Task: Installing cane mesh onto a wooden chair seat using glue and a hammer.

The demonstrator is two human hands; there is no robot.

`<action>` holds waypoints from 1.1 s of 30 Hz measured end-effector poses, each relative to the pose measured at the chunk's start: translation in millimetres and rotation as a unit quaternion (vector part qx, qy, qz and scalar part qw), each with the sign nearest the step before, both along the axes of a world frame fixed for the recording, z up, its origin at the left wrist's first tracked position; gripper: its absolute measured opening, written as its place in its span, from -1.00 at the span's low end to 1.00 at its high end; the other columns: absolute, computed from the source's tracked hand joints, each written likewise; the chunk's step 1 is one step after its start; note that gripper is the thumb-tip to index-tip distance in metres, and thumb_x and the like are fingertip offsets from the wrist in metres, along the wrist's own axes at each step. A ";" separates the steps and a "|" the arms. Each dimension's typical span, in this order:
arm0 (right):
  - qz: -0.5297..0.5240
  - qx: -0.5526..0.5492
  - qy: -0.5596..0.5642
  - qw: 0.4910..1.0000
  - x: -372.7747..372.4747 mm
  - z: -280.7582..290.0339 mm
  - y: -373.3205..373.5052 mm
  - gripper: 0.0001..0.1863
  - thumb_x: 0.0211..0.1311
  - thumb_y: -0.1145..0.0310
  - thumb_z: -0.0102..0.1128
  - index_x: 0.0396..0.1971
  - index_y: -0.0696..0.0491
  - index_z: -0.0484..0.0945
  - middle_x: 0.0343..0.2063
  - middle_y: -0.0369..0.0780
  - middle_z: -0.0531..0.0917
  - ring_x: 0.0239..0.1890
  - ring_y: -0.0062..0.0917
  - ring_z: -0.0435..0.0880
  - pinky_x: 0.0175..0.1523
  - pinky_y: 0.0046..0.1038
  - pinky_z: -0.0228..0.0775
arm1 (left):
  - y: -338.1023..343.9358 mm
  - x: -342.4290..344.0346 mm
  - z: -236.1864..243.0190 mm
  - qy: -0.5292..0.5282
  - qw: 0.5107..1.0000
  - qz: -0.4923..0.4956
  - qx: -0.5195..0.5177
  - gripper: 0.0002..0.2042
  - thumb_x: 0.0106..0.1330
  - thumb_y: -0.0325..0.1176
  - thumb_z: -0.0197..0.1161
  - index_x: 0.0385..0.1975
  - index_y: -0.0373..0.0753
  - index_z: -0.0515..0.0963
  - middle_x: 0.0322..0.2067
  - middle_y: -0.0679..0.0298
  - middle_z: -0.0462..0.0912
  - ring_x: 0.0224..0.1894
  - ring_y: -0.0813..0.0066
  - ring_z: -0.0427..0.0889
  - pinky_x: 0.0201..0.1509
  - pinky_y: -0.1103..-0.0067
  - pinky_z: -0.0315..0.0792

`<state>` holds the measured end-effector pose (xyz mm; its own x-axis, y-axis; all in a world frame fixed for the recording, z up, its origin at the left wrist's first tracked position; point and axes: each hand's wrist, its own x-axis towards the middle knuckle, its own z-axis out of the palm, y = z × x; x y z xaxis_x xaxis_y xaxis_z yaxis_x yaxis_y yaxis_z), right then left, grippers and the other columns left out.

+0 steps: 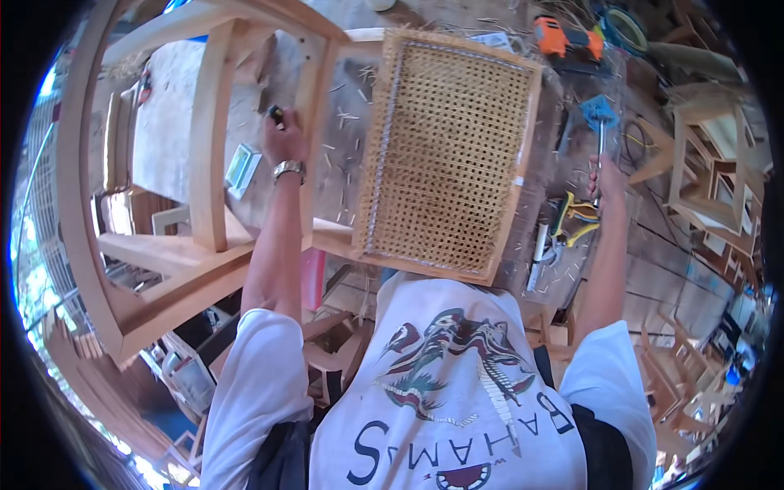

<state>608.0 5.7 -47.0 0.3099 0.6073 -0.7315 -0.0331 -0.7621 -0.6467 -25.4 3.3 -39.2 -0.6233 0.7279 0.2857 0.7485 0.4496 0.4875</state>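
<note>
Beside cane panel [453,155], right hand [606,181] gripping metal tool [603,137], long axis pointing forward, left hand [283,143] holding dark object [275,114]

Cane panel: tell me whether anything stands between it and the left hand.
Yes. An upright-looking bar of the wooden frame runs between the left hand and the cane panel, just to the hand's right. Past it, only thin pale slivers show, scattered on the work surface.
</note>
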 end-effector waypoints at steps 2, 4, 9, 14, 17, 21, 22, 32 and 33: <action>-0.025 -0.005 0.081 0.996 -1.9 -17.2 -0.6 -0.58 0.43 -0.11 -0.03 -0.17 -0.01 0.43 -0.62 -0.34 0.42 -0.69 -0.61 0.43 -0.62 -0.49 0.31 | 1.2 6.8 7.7 -0.020 1.000 0.010 -0.002 -0.65 0.33 -0.07 0.25 -0.12 -0.24 0.58 -0.24 0.07 0.70 -0.17 0.08 0.67 -0.06 0.29 0.50; -0.008 0.023 0.028 0.999 -16.4 -35.9 -4.4 -0.61 0.37 -0.02 0.15 -0.20 0.03 0.39 -0.63 -0.28 0.45 -0.70 -0.56 0.48 -0.62 -0.43 0.40 | 1.6 5.4 13.4 -0.018 0.999 0.020 -0.031 -0.63 0.33 -0.06 0.24 -0.09 -0.23 0.57 -0.20 0.08 0.69 -0.13 0.09 0.67 -0.03 0.29 0.49; 0.072 0.084 -0.060 0.992 -45.2 -56.5 -21.8 -0.64 0.37 0.08 0.17 -0.22 0.11 0.42 -0.50 -0.25 0.54 -0.56 -0.53 0.56 -0.49 -0.43 0.44 | 1.9 5.1 20.6 -0.025 0.997 0.036 -0.060 -0.62 0.34 -0.03 0.22 -0.07 -0.22 0.56 -0.18 0.07 0.68 -0.09 0.07 0.65 0.00 0.27 0.47; -0.023 0.050 0.045 0.997 -50.6 -48.7 -21.9 -0.69 0.42 0.12 0.10 -0.20 0.09 0.42 -0.52 -0.25 0.53 -0.60 -0.53 0.51 -0.54 -0.38 0.41 | -1.5 3.1 18.2 -0.012 0.999 0.027 -0.044 -0.62 0.35 -0.04 0.20 -0.08 -0.24 0.55 -0.19 0.05 0.68 -0.11 0.06 0.64 -0.02 0.26 0.46; -0.086 0.012 0.180 0.980 -43.3 -53.7 -22.1 -0.68 0.45 0.07 0.03 -0.16 0.05 0.40 -0.52 -0.25 0.53 -0.59 -0.45 0.52 -0.54 -0.33 0.44 | -3.8 10.0 21.5 -0.025 0.999 0.026 -0.035 -0.62 0.36 -0.04 0.20 -0.09 -0.26 0.55 -0.19 0.04 0.67 -0.12 0.04 0.64 -0.02 0.25 0.46; 0.022 0.065 -0.086 0.994 -42.0 -68.8 -32.3 -0.66 0.36 0.06 0.14 -0.25 0.09 0.50 -0.52 -0.21 0.59 -0.52 -0.45 0.57 -0.42 -0.34 0.41 | 4.6 30.3 29.5 -0.047 0.996 0.031 -0.065 -0.63 0.35 -0.05 0.20 -0.14 -0.27 0.55 -0.20 0.01 0.67 -0.12 0.00 0.63 -0.04 0.24 0.45; 0.106 0.080 -0.273 0.953 -52.7 -65.4 -32.8 -0.64 0.32 0.09 0.17 -0.26 0.13 0.51 -0.51 -0.19 0.61 -0.49 -0.43 0.59 -0.38 -0.34 0.41 | 1.3 18.9 20.0 -0.047 0.996 0.033 -0.065 -0.63 0.35 -0.05 0.20 -0.14 -0.27 0.55 -0.20 0.01 0.67 -0.12 0.00 0.63 -0.04 0.24 0.45; -0.053 0.036 -0.011 0.998 -80.9 20.5 -42.2 -0.71 0.33 0.15 0.19 -0.42 0.06 0.46 -0.57 -0.29 0.49 -0.66 -0.50 0.42 -0.47 -0.36 0.34 | -10.8 -35.4 8.9 -0.052 0.998 0.007 -0.042 -0.49 0.37 0.17 0.10 -0.15 -0.23 0.58 -0.29 0.08 0.73 -0.24 0.04 0.70 -0.18 0.22 0.50; 0.013 0.111 -0.149 0.982 -80.8 24.5 -61.0 -0.68 0.35 0.12 0.18 -0.35 0.10 0.46 -0.56 -0.28 0.49 -0.59 -0.48 0.43 -0.41 -0.35 0.34 | -5.3 -32.0 -3.6 -0.027 0.999 -0.004 -0.029 -0.48 0.37 0.18 0.08 -0.14 -0.23 0.57 -0.30 0.06 0.72 -0.24 0.03 0.70 -0.18 0.21 0.50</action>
